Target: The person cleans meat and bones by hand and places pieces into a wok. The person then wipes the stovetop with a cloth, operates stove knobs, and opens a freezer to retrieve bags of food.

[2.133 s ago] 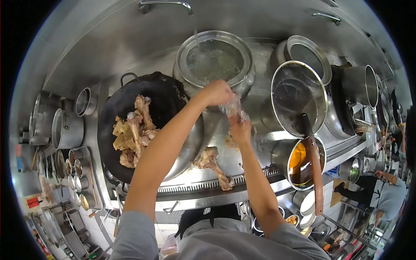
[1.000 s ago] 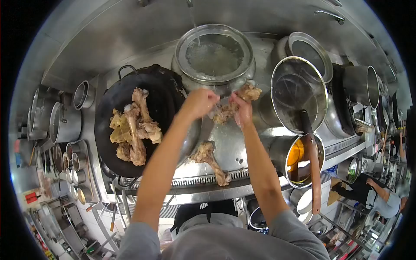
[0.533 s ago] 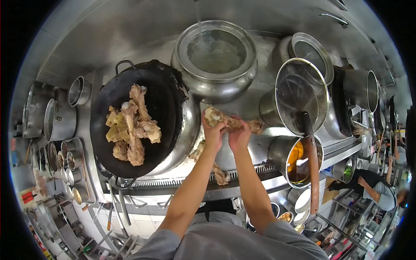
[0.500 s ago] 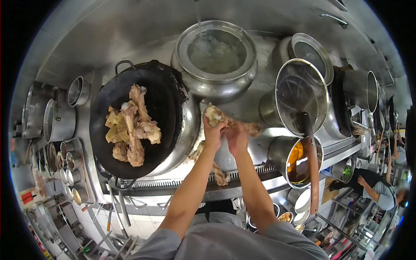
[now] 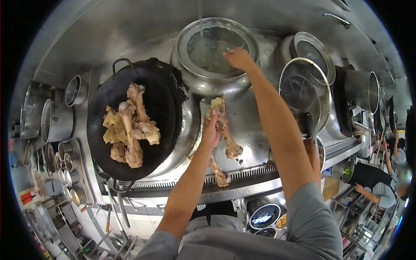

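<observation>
A long meaty bone (image 5: 223, 125) hangs upright from my left hand (image 5: 210, 132), whose fingers are wrapped round its upper part. Below it, another bone (image 5: 219, 173) lies on the steel counter, partly hidden by my left arm. My right hand (image 5: 239, 59) is over the near right side of a big steel pot (image 5: 208, 82) of water. Its fingers look curled together; whether anything is in them I cannot make out. Left of my hands, several bones (image 5: 130, 130) and yellowish pieces (image 5: 115, 125) are heaped in a black wok (image 5: 104, 93).
A stream of water (image 5: 200, 17) falls into the pot. To the right stand a large strainer (image 5: 305, 95), partly behind my right arm, and a lidded pot (image 5: 312, 50). A drain grate (image 5: 173, 183) runs along the counter's front. A co-worker (image 5: 375, 186) is at far right.
My right hand has left the bone and moved up and away over the water pot. My left hand keeps the bone, which has turned from roughly sideways to hanging down.
</observation>
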Demonstrator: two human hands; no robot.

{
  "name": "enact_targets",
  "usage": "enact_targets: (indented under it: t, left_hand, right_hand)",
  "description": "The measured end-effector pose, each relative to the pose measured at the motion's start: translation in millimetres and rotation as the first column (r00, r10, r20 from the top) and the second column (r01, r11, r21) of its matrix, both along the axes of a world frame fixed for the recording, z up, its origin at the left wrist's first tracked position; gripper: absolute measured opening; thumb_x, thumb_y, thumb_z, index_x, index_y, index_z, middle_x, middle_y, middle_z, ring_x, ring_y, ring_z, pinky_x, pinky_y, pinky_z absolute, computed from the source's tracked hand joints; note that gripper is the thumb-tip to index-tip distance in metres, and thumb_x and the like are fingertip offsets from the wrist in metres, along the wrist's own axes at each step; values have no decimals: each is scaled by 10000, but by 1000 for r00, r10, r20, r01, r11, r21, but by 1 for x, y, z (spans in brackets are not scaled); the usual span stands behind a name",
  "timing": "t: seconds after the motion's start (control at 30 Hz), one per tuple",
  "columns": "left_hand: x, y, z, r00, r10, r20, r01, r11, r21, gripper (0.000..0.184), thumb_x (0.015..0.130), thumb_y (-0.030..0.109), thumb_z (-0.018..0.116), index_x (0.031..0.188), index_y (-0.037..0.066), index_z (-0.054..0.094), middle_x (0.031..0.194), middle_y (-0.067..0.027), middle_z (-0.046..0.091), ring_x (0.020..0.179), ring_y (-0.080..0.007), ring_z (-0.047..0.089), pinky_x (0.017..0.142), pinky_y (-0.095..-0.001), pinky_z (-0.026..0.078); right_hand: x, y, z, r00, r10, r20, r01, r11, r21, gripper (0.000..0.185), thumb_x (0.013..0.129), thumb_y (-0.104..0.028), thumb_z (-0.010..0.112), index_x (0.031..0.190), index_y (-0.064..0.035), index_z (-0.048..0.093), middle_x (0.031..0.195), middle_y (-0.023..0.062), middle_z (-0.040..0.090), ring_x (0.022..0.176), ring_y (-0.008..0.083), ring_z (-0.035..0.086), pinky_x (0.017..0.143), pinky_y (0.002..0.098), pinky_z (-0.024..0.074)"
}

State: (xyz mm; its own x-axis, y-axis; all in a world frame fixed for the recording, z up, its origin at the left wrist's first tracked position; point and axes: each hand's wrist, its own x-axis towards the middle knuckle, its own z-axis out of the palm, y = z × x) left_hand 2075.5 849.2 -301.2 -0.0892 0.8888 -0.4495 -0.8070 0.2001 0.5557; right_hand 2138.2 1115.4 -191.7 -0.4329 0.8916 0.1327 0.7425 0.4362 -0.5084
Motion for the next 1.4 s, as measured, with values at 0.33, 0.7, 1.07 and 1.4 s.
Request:
enact_targets:
  t: [0.33,0.7,1.07,1.4]
  left_hand:
    - [-11,5,10,964,-181,193,155,978,143,564,802,31,513,1342,94,365,1207,-134,526,1026,-314,583,870,-503,488]
    - [10,-5,-6,986,-81,-144,84,996,15,710,813,64,418,1457,204,153,1137,-143,561,767,-264,616,596,-396,545]
    - [14,12,-2,904,-94,-417,110,994,14,681,925,224,590,1459,185,169,967,-83,601,604,-140,552,474,-288,476]
    - [11,-9,8,925,-101,-365,103,995,-15,640,911,268,637,1420,150,269,988,-60,591,616,-137,553,501,-268,479]
  right_hand:
    - [12,-79,53,722,665,-190,-513,331,-792,283,868,-265,611,894,10,674,846,120,704,780,230,679,713,357,533]
    - [-1,-6,-10,960,192,202,-202,979,28,280,842,-244,559,924,-8,685,896,215,673,840,360,660,781,431,526]
    - [2,-68,69,799,586,-135,-313,214,-925,244,815,-246,650,846,-10,703,817,139,694,739,253,686,606,336,532]
    - [0,4,4,990,110,92,-126,975,182,327,852,-322,557,830,-29,700,855,173,684,773,357,665,712,429,532]
